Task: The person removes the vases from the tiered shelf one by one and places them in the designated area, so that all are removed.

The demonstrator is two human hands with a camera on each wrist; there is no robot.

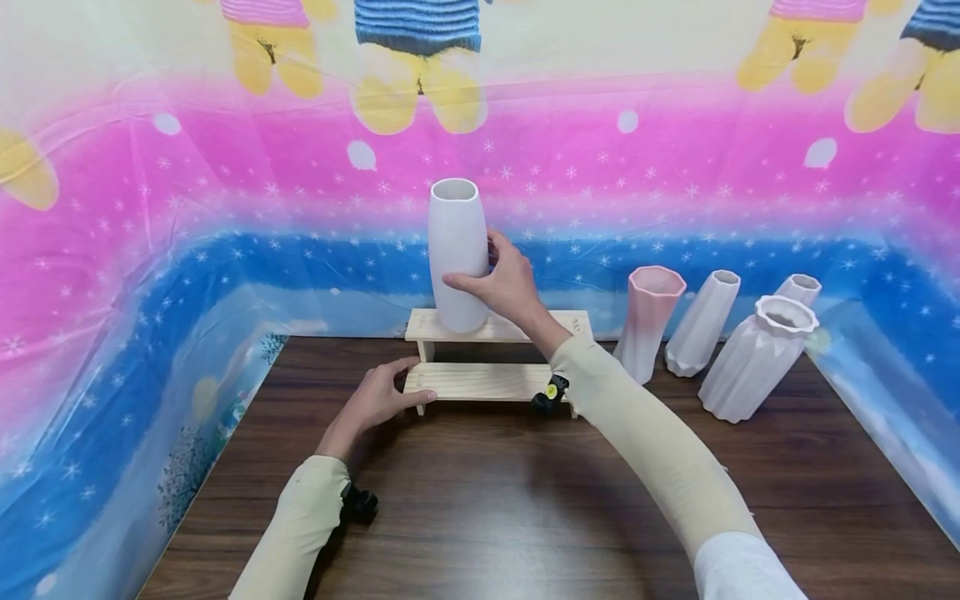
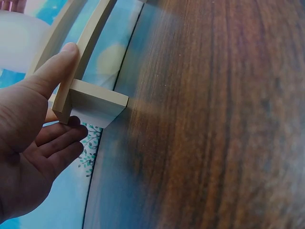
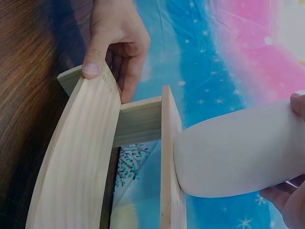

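Observation:
A tall white vase [image 1: 456, 250] stands upright at the left part of the upper step of a two-tier wooden stand [image 1: 480, 382]. My right hand [image 1: 506, 279] grips the vase from its right side, thumb across the front and fingers behind. In the right wrist view the base of the vase [image 3: 228, 152] meets the top board. My left hand [image 1: 381, 390] holds the left end of the lower step, thumb on top and fingers around the edge. The left wrist view shows that thumb on the board [image 2: 76, 71], the other fingers beneath and beside it.
Right of the stand are a pink-and-white vase [image 1: 651, 321], a slim white vase [image 1: 703, 325], a white ruffled-rim vase [image 1: 757, 358] and another white vase [image 1: 799, 287] partly hidden behind it. A printed cloth [image 1: 315, 192] rises behind the dark wooden table [image 1: 480, 517].

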